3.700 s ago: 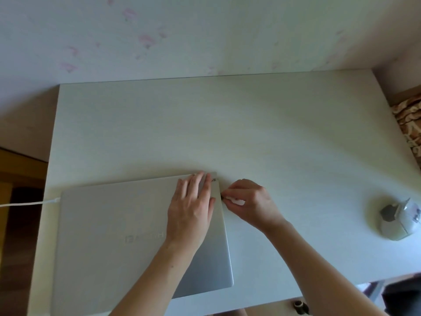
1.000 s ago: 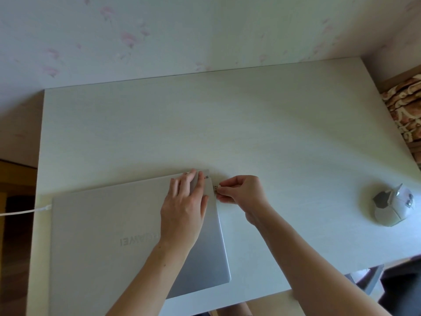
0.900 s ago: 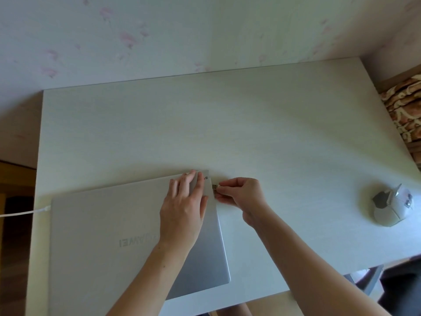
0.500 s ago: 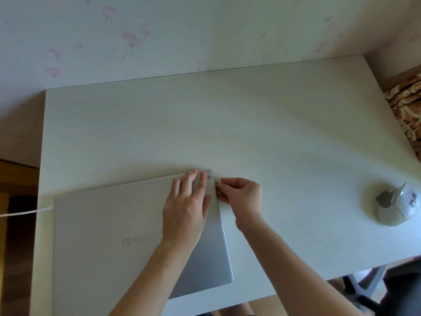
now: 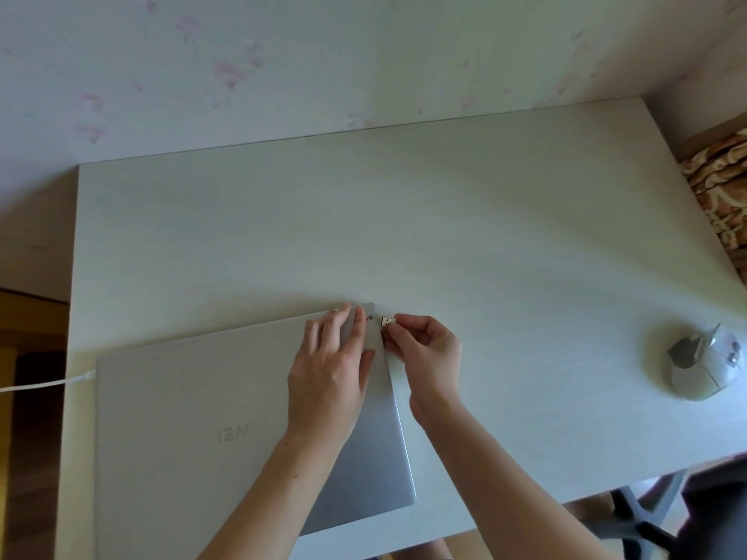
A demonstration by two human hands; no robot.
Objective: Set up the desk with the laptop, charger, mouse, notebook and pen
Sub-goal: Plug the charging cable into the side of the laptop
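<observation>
A closed silver laptop (image 5: 194, 430) lies at the front left of the white desk (image 5: 404, 236). My left hand (image 5: 331, 369) rests flat on the lid near its far right corner. My right hand (image 5: 424, 349) pinches a small USB plug (image 5: 387, 321) right beside the laptop's right edge, its metal end pointing at the side of the laptop. A white charger cable (image 5: 48, 382) runs off the desk's left side from the laptop's left edge. A grey mouse (image 5: 703, 369) sits at the desk's right edge. No notebook or pen is in view.
The desk stands against a pale wall with faint pink flowers (image 5: 230, 70). A patterned cloth (image 5: 723, 187) lies past the right edge. A dark chair base (image 5: 655, 515) shows below the desk's front right corner.
The right hand has kept the small plug at the laptop's right edge, shifting it slightly; the metal end now shows clear of the side. The left hand has stayed on the lid.
</observation>
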